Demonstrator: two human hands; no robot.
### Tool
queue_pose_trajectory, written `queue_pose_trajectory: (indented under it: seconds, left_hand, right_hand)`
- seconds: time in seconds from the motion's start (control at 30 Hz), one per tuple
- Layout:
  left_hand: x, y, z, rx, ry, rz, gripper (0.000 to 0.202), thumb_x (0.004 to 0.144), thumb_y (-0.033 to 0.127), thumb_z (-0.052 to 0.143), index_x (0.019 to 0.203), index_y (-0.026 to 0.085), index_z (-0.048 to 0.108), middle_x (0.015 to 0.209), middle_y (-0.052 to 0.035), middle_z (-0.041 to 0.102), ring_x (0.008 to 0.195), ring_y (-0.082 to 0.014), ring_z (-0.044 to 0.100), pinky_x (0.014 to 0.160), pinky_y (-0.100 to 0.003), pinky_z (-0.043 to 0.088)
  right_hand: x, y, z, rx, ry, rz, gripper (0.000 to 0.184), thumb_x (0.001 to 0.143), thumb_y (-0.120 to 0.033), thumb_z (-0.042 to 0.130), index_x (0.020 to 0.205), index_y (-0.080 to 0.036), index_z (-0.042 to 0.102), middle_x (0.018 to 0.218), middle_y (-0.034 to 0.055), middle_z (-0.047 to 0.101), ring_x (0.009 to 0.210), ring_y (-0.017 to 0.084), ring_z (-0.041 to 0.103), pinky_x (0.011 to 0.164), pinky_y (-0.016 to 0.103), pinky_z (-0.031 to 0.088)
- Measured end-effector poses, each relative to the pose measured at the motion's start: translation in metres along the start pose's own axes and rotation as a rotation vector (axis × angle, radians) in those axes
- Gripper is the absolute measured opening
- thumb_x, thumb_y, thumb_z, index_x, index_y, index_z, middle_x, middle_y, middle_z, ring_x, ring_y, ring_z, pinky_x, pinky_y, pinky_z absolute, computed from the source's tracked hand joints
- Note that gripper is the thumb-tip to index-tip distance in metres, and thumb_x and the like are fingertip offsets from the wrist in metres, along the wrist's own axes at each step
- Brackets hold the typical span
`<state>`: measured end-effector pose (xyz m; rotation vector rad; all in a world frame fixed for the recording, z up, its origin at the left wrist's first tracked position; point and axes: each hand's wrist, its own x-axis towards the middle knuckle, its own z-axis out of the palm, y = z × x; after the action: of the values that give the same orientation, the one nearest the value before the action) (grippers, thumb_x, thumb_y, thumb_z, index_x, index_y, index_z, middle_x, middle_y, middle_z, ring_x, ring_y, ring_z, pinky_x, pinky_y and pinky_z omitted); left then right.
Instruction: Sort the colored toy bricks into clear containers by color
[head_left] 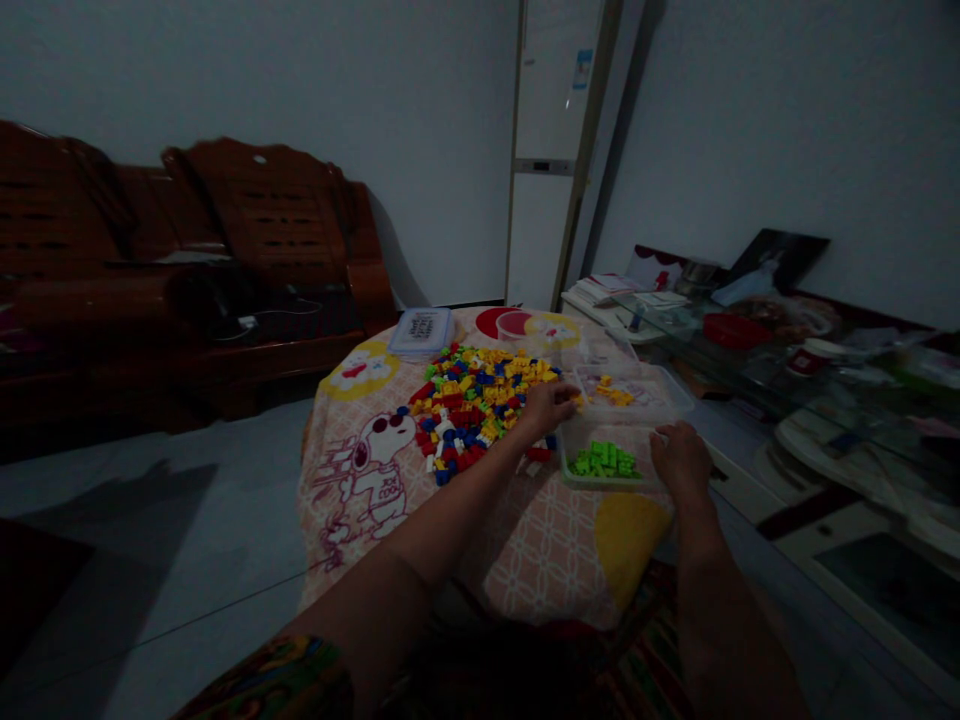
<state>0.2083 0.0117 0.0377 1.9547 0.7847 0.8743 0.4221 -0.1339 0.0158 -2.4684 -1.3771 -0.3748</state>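
Nearest us, bare forearms [442, 510] rise from the bottom edge, one in a multicoloured patterned sleeve [277, 680] at lower left. Left hand [547, 410], centre-right: fingers curled, thumb near the fingertips, a yellow bit at the tips; we can't tell if it's pinched. It sits between the mixed heap of red, blue, yellow and white plastic bricks [480, 400] mid-frame and the clear plastic box of yellow bricks [667, 395] right of centre, so both are within reach. Right hand [681, 460]: fingers bent together at the right rim of the clear plastic box of lime-green bricks [651, 483], probably steadying it; grip or light rest, we can't tell. Separate boxes keep those colours apart from the heap, we'd say.

Edges: the boxes sit near the right side of the pink patterned tablecloth [540, 550], which drops away just past the right hand; a cluttered glass-topped stand [675, 350] crowds that side. Blue-rimmed lidded box [421, 332] bounds the heap's upper left. Most room we see: patterned cloth below the heap, lower centre, between the forearms.
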Motion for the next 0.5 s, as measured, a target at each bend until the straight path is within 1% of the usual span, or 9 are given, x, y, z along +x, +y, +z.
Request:
queue_pose_trajectory:
  seconds: [0.07,0.13,0.2,0.23,0.3,0.37,0.43,0.5]
  left_hand:
    - [0.011,0.006,0.011,-0.012,-0.033,0.106,0.048,0.081,0.011,0.059,0.128,0.016,0.064,0.114,-0.0114,0.073,0.088,-0.0181,0.071,0.081,-0.031,0.057]
    - [0.011,0.013,0.016,-0.034,-0.067,0.245,0.057,0.083,0.010,0.056,0.139,0.018,0.055,0.133,-0.0154,0.063,0.105,-0.0206,0.069,0.087,-0.033,0.056]
    - [0.000,0.019,0.014,-0.016,-0.078,0.345,0.058,0.086,0.013,0.055,0.144,0.020,0.050,0.144,-0.0169,0.055,0.118,-0.0230,0.063,0.092,-0.035,0.055]
    - [-0.010,0.020,0.009,0.014,-0.079,0.370,0.057,0.088,0.016,0.055,0.144,0.020,0.050,0.146,-0.0167,0.053,0.122,-0.0240,0.061,0.094,-0.036,0.055]
    - [-0.035,0.020,-0.006,0.111,-0.074,0.372,0.053,0.089,0.021,0.059,0.141,0.021,0.053,0.145,-0.0154,0.054,0.126,-0.0251,0.057,0.098,-0.038,0.053]
    - [-0.065,0.015,-0.028,0.217,-0.037,0.335,0.046,0.089,0.023,0.059,0.136,0.021,0.058,0.139,-0.0139,0.059,0.127,-0.0254,0.056,0.101,-0.040,0.051]
    - [-0.093,0.008,-0.054,0.326,-0.003,0.274,0.042,0.089,0.025,0.062,0.130,0.021,0.063,0.130,-0.0131,0.064,0.122,-0.0253,0.059,0.103,-0.040,0.050]
    - [-0.119,0.000,-0.078,0.430,0.042,0.183,0.039,0.089,0.028,0.062,0.128,0.022,0.064,0.126,-0.0118,0.065,0.115,-0.0243,0.063,0.100,-0.039,0.051]
  right_hand:
    - [0.001,0.002,0.003,0.006,-0.001,-0.005,0.040,0.095,-0.032,0.044,0.111,-0.012,0.074,0.121,0.0172,0.064,0.102,0.025,0.061,0.086,0.035,0.046]
    - [0.002,0.004,0.006,0.013,-0.006,-0.006,0.040,0.095,-0.032,0.044,0.112,-0.011,0.074,0.123,0.0173,0.063,0.105,0.026,0.060,0.089,0.036,0.046]
    - [0.002,0.005,0.007,0.016,-0.003,-0.006,0.040,0.095,-0.032,0.044,0.113,-0.011,0.073,0.125,0.0175,0.063,0.108,0.026,0.060,0.091,0.036,0.045]
    - [0.002,0.005,0.007,0.019,-0.002,-0.009,0.040,0.095,-0.032,0.044,0.113,-0.011,0.073,0.125,0.0177,0.063,0.108,0.026,0.060,0.091,0.036,0.045]
    - [0.001,0.004,0.006,0.024,-0.002,-0.017,0.041,0.095,-0.032,0.044,0.113,-0.010,0.073,0.124,0.0179,0.063,0.108,0.026,0.060,0.090,0.035,0.045]
    - [0.000,0.002,0.004,0.024,-0.007,-0.009,0.041,0.096,-0.032,0.042,0.113,-0.010,0.073,0.122,0.0176,0.064,0.106,0.026,0.060,0.089,0.035,0.045]
    - [-0.001,0.000,0.001,0.016,-0.013,0.007,0.042,0.096,-0.032,0.041,0.112,-0.010,0.073,0.120,0.0172,0.064,0.104,0.026,0.060,0.087,0.035,0.045]
    - [-0.001,-0.001,-0.001,0.007,-0.012,0.015,0.042,0.096,-0.032,0.041,0.112,-0.011,0.074,0.119,0.0169,0.064,0.101,0.026,0.061,0.085,0.035,0.045]
